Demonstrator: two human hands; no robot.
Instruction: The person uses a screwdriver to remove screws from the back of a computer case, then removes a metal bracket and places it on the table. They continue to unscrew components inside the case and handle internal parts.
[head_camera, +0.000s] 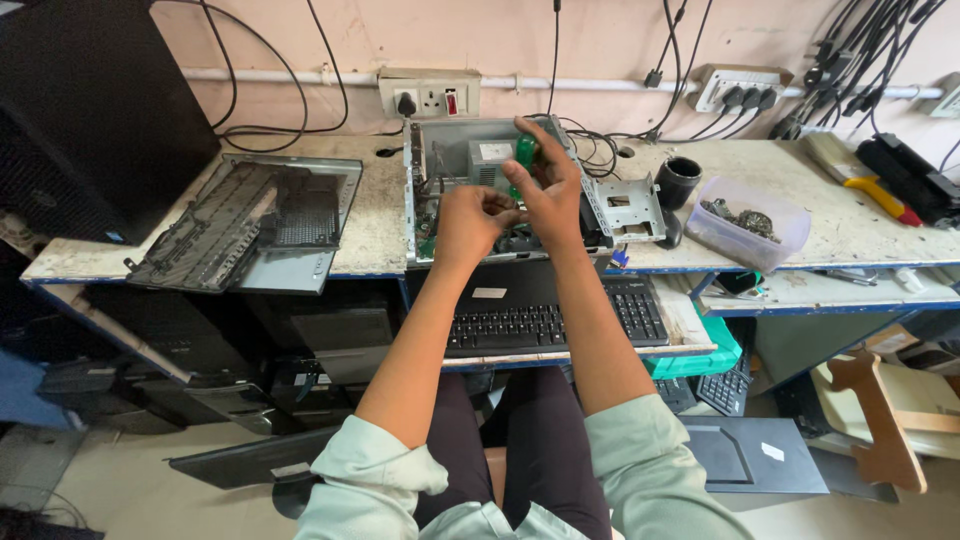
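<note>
An opened desktop computer case (440, 160) lies on the worktable with its insides showing. Over it, my right hand (545, 180) grips a screwdriver with a green handle (525, 150), its tip pointing down into the case. My left hand (470, 215) is beside it, fingers pinched near the tool's shaft; what it pinches is too small to tell. A black keyboard (545, 318) sits on a pull-out shelf below my forearms.
The removed case side panel (250, 215) lies left on the table. A metal drive bracket (630, 205), a black cup (678, 180) and a clear plastic tub of small parts (752, 222) stand right. Computer towers sit left and under the table; cables hang on the wall.
</note>
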